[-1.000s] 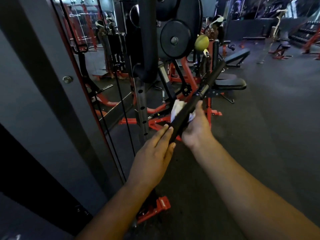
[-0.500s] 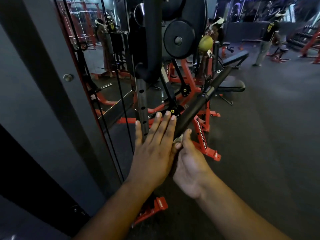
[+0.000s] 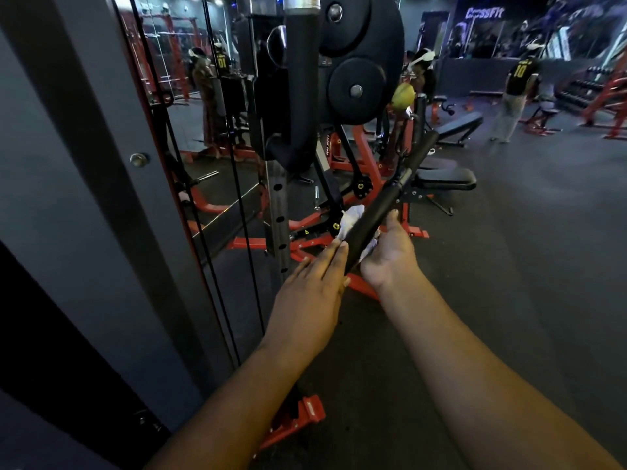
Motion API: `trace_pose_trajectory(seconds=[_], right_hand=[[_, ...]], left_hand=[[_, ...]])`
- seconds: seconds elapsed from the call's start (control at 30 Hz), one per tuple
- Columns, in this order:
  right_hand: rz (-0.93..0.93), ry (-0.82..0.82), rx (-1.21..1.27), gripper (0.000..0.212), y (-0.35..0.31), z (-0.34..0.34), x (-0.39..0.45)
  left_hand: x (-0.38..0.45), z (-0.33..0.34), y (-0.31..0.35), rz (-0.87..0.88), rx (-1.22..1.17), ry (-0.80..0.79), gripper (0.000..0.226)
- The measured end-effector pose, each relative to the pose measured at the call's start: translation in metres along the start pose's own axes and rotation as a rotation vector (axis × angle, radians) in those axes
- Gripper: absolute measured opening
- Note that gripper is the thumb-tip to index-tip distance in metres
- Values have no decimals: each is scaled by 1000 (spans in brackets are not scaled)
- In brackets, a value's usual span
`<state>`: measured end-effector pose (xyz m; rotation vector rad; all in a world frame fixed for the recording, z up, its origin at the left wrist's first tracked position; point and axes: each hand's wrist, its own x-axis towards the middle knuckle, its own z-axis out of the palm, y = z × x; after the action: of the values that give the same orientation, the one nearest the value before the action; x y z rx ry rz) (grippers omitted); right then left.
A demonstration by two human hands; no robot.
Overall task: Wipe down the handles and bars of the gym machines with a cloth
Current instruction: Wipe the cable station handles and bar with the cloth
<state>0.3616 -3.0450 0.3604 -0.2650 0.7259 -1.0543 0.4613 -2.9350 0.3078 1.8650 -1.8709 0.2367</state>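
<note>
Head view: right hand (image 3: 390, 254) clasps a white cloth (image 3: 353, 218) around the underside of a black padded handle bar (image 3: 383, 206), cloth bulging out left of the grip and just beyond the fingers. Left hand (image 3: 310, 296) lies flat, fingers extended, fingertips (image 3: 339, 247) touching the bar's near end, grasping nothing.

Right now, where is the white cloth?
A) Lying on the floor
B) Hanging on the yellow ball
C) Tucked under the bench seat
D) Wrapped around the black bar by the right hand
D: the white cloth is bunched around the black bar, with the right hand gripping it there, while the left hand rests flat against the bar's near end.
</note>
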Motion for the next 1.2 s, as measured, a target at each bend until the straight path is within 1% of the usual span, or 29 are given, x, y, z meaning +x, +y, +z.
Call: trace_pose_trajectory(seconds=[0.07,0.1,0.2,0.27,0.33,0.37,0.43,0.47,0.53,0.6,0.63,0.7,0.77,0.8,0.87,0.93,0.97,1.0,1.07,1.1,1.13,1.2], right_hand=[[-20,22,-87,47,19,-10,-11],[-2,23,-107,43,29,-15,-18],[34,15,-111,37,47,-31,-30],[-9,19,-70,29,44,-37,-30],[-83,72,-51,21,31,-34,-22],[-150,107,-57,18,20,-30,-13],[-366,109,-189,20,-7,-21,9],[-512,79,-312,23,-20,-19,25],[-773,13,-702,32,-38,-20,50],[-965,-14,-1112,34,-42,-28,71],[-1021,-51,-1214,34,-38,-33,72],[-1099,-195,-1228,31,-14,-42,56],[-1126,-368,-1170,31,17,-54,27],[-1123,-437,-1146,32,31,-62,14],[-1074,-550,-1089,33,50,-76,-13],[-1037,-618,-1060,32,53,-87,-29],[-1035,-606,-1048,31,47,-88,-29],[-1042,-549,-1021,30,38,-87,-23],[-1082,-352,-1004,32,15,-78,4],[-1109,-276,-1050,34,5,-72,16],[-1137,-241,-1106,34,0,-66,24],[-1197,-271,-1180,34,9,-61,27]], left_hand=[[3,1,0,0,-8,-7,60],[3,2,-1,0,1,-1,62],[5,6,0,-15,17,7,62],[4,7,1,-15,17,8,62],[3,7,5,-22,-27,-45,60],[2,7,6,-27,-51,-51,58],[2,8,6,-42,-92,-22,55],[1,10,5,-52,-109,-12,55],[0,13,3,-50,-136,6,54],[-4,15,2,-31,-160,51,53],[-6,15,1,-26,-172,79,53],[-9,14,-1,-20,-204,142,55],[-13,10,-3,-22,-260,176,61],[-15,8,-5,-31,-290,180,64],[-20,5,-8,-56,-342,175,81],[-24,5,-11,-75,-372,166,91],[-24,4,-12,-83,-390,171,91],[-25,3,-12,-90,-419,179,89],[-23,1,-10,-80,-449,206,87],[-22,1,-9,-63,-441,220,88],[-21,1,-7,-50,-431,223,89],[-20,3,-10,-53,-433,222,89]])
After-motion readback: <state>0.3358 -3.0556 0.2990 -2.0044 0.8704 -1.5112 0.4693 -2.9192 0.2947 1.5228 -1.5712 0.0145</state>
